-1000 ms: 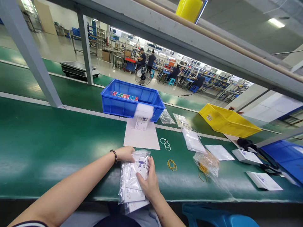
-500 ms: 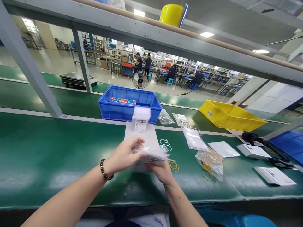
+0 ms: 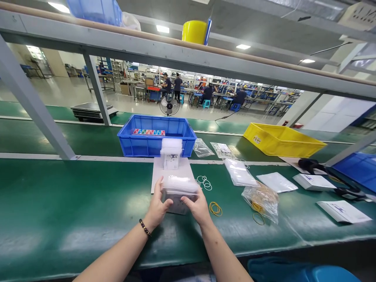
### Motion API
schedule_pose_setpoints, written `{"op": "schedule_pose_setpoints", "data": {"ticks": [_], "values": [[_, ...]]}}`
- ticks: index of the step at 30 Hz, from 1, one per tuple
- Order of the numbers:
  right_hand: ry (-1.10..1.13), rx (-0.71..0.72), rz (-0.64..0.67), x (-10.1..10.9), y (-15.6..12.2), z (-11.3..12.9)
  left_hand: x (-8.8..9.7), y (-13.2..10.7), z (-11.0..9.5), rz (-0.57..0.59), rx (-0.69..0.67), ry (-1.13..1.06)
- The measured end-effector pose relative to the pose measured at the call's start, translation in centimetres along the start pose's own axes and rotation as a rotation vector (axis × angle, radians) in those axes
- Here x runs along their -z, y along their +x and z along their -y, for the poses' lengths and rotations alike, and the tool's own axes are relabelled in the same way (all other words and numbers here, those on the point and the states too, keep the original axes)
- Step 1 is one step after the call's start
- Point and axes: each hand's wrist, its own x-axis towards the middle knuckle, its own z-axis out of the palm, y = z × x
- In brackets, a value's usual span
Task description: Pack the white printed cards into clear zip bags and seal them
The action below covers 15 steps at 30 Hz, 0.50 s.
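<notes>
One stack (image 3: 172, 154) already stands on the card (image 3: 158, 174); packets (image 3: 179, 186) clamped between my left hand (image 3: 156, 209) and right hand (image 3: 199, 206) aren't yet released.

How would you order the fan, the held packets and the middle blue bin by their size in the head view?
1. Middle blue bin
2. Held packets, blurred
3. Fan; it stands farther away

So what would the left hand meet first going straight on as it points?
Probably the standing white stack, though the left hand might brush the pale board first; hand height is unclear.
</notes>
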Motion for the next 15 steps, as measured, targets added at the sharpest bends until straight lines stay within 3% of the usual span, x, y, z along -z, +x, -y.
{"op": "schedule_pose_setpoints", "data": {"ticks": [5, 10, 13, 15], "values": [[0.026, 0.048, -0.021, -0.1, -0.6, 0.6, -1.0, 0.4, -1.5, -0.042, 0.038, 0.078], [0.085, 0.115, 0.049, 0.4, -1.1, 0.5, 0.1, 0.4, -1.0, -0.005, 0.144, -0.292], [0.129, 0.125, -0.031, 0.4, -1.0, 0.0, 1.2, 0.2, 0.1, 0.062, 0.147, -0.478], [0.124, 0.083, -0.064, 0.2, -1.0, -0.6, 1.5, -0.1, 0.9, 0.148, 0.127, -0.452]]}}
